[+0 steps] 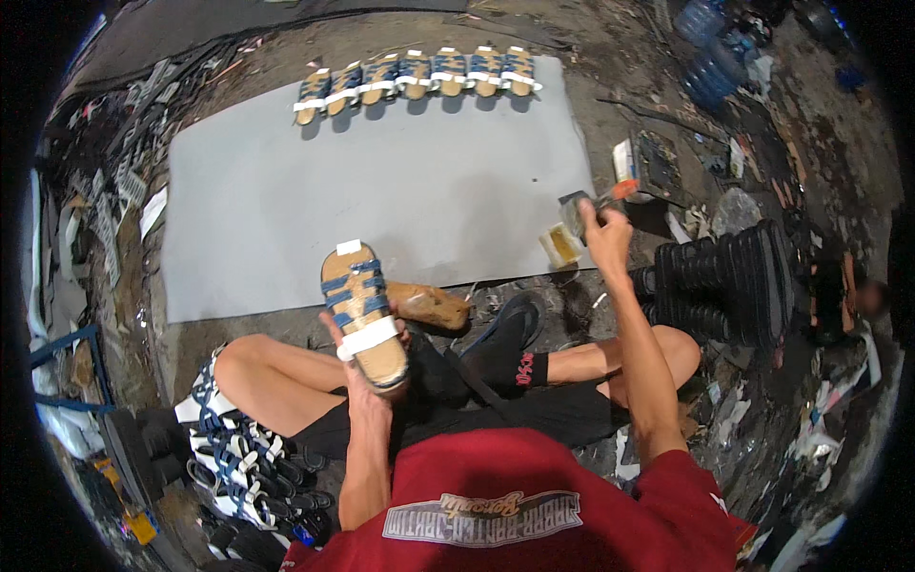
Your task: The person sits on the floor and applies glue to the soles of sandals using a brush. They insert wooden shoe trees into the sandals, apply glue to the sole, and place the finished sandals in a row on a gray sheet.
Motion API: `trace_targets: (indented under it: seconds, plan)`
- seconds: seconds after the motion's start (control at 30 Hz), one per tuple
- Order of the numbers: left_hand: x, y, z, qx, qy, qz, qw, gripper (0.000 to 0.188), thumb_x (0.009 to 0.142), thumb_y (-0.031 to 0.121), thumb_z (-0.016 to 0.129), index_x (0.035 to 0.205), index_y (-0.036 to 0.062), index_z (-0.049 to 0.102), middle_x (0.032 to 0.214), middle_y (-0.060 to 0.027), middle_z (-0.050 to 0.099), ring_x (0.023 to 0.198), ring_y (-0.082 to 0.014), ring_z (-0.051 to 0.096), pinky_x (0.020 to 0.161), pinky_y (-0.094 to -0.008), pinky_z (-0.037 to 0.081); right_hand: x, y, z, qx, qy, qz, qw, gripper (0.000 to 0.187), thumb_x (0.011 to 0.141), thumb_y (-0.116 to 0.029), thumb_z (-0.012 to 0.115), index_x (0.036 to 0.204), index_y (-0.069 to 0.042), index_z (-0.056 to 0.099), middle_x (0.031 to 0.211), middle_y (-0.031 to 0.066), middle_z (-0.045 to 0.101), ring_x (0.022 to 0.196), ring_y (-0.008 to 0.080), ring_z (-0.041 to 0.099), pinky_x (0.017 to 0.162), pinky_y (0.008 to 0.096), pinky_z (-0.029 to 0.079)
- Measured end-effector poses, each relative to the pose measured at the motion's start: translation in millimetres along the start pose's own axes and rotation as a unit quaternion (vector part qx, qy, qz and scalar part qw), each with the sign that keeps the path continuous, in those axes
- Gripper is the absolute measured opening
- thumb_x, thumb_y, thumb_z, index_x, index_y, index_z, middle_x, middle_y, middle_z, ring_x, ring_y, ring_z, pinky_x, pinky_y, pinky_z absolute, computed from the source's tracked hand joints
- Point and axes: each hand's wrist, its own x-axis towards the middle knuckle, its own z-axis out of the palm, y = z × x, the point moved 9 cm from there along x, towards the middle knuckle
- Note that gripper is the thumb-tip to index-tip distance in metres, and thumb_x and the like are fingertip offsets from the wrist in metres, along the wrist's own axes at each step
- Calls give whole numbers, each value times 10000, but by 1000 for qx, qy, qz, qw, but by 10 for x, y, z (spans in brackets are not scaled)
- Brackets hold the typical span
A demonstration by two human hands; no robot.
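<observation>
A wide grey rubbery sheet is spread over the dirt floor in front of the seated person, with a row of finished blue-strapped sandal uppers lined along its far edge. To the right stands a stack of black ridged soles; a heap of blue-and-white strap pieces lies by the left knee. The left hand is clenched around the heel end of a tan cork-coloured sandal insole with blue straps and a white band, held upright over the lap. It looks light and fairly stiff, the straps soft, so the bare heel edge seems the sound place to hold. The right hand grasps a small brush with an orange handle near a yellowish glue tub.
</observation>
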Motion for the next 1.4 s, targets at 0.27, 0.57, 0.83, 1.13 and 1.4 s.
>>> trace_targets:
  seconds: [0.27, 0.57, 0.83, 1.13, 1.4]
  plan:
    - [-241, -39, -257, -35, 120, 18, 992, 770, 1007, 687, 527, 1297, -23, 596, 1024, -228, 707, 850, -320, 716, 789, -437, 646, -153, 742, 785, -78, -13, -53, 996, 388, 949, -313, 768, 930, 74, 742, 915, 320, 722, 877, 510, 703, 793, 545, 543]
    - [-131, 209, -140, -52, -20, 55, 997, 882, 1019, 743, 442, 1445, -25, 513, 1113, -280, 695, 892, -388, 723, 783, -509, 654, -141, 702, 344, -23, 67, 6, 997, 432, 977, -334, 744, 814, 64, 700, 790, 309, 684, 748, 483, 692, 691, 520, 522]
    - [-92, -86, 397, 29, 42, 13, 999, 808, 1037, 703, 455, 1358, -27, 584, 1074, -193, 737, 827, -370, 755, 733, -448, 664, -407, 1643, 504, -37, -13, 123, 992, 652, 991, -567, 653, 891, 73, 728, 872, 309, 714, 878, 452, 730, 813, 519, 531]
    - [-149, -148, 795, 76, 70, 4, 995, 777, 1013, 736, 481, 1312, 33, 624, 1018, -148, 743, 761, -278, 745, 687, -378, 644, -722, 295, 438, 478, -208, 300, 799, 410, 1073, -424, 641, 1138, -23, 698, 984, 38, 750, 679, 85, 635, 557, 267, 486]
    - [-113, -306, 970, 81, -17, -41, 996, 725, 1032, 697, 484, 1393, 77, 590, 1222, -113, 714, 1032, -243, 722, 877, -372, 623, -1297, -2624, -573, 380, -312, -145, 859, 272, 1026, -229, 731, 1155, 10, 722, 1051, 114, 761, 930, 204, 721, 845, 341, 572]
